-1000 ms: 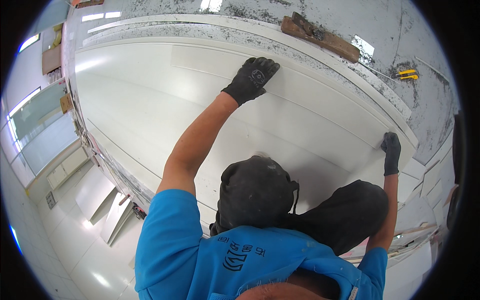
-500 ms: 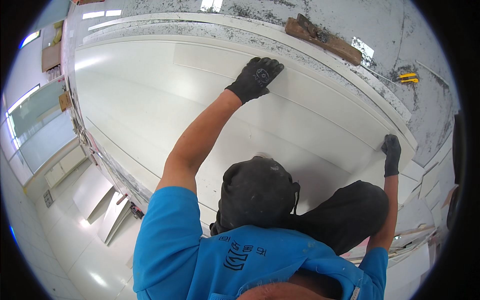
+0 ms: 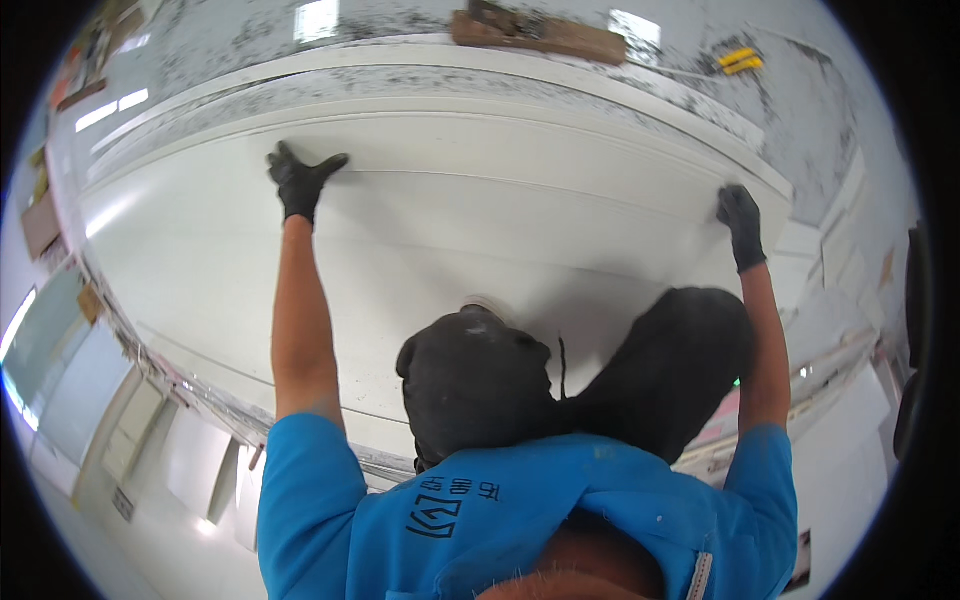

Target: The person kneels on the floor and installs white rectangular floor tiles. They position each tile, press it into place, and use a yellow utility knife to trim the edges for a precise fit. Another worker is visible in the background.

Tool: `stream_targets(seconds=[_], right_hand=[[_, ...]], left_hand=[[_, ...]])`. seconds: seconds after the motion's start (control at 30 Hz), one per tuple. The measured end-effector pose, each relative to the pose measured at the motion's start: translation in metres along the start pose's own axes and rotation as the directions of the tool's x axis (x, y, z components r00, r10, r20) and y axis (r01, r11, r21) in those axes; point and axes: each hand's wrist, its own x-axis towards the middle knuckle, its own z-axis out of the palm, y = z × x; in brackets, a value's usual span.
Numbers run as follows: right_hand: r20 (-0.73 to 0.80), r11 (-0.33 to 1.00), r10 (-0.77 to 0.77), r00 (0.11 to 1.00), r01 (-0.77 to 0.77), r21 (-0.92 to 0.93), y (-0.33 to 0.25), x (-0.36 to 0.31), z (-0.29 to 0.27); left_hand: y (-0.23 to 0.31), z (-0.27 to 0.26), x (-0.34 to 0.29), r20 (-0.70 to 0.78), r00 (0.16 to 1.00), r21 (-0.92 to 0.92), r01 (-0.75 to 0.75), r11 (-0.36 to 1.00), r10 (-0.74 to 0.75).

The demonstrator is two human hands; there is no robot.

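Observation:
A long narrow white strip (image 3: 520, 155) lies on a large white panel (image 3: 400, 262) in front of me. My left hand (image 3: 303, 183), in a black glove, is at the strip's left end. Its thumb and fingers are spread, with the thumb toward the strip. On the far right my right hand (image 3: 740, 218), also gloved in black, has its fingers curled and bunched at the strip's right end. My bent knees in dark trousers are on or just above the panel between my arms.
Beyond the panel lie long narrow white strips (image 3: 400, 55) and a wooden hand plane (image 3: 540, 38) on a grey surface scattered with dark shavings. A yellow utility knife (image 3: 740, 61) lies at the far right. Loose white boards (image 3: 205, 465) stand at lower left.
My left hand has moved left along the strip and spread its fingers. My right hand stays at the right end. The whole view has shifted and turned.

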Motion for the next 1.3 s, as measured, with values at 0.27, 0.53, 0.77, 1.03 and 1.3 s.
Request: stream_targets(seconds=[0.27, 0.53, 0.77, 1.03, 1.3], right_hand=[[-0.085, 0.999, 0.032, 0.996, -0.032, 0.001, -0.02, -0.021, 0.016], [-0.062, 0.995, -0.048, 0.997, 0.053, 0.086, -0.043, -0.028, 0.035], [-0.149, 0.999, -0.052, 0.987, 0.053, -0.001, -0.046, -0.034, 0.046], [-0.221, 0.988, -0.081, 0.972, 0.108, 0.111, -0.034, -0.037, 0.053], [-0.185, 0.955, -0.067, 0.981, 0.117, 0.273, -0.044, -0.047, 0.052]], left_hand=[[0.016, -0.013, 0.01, 0.204, 0.978, 0.043, 0.025, 0.999, -0.033], [-0.028, 0.016, 0.04, 0.155, 0.987, 0.185, 0.015, 0.983, -0.044], [-0.031, 0.015, 0.048, 0.186, 0.98, 0.161, 0.046, 0.986, -0.076], [-0.033, 0.014, 0.059, 0.179, 0.981, 0.182, 0.047, 0.982, -0.08], [-0.035, 0.012, 0.062, 0.178, 0.981, 0.229, 0.039, 0.973, -0.082]])
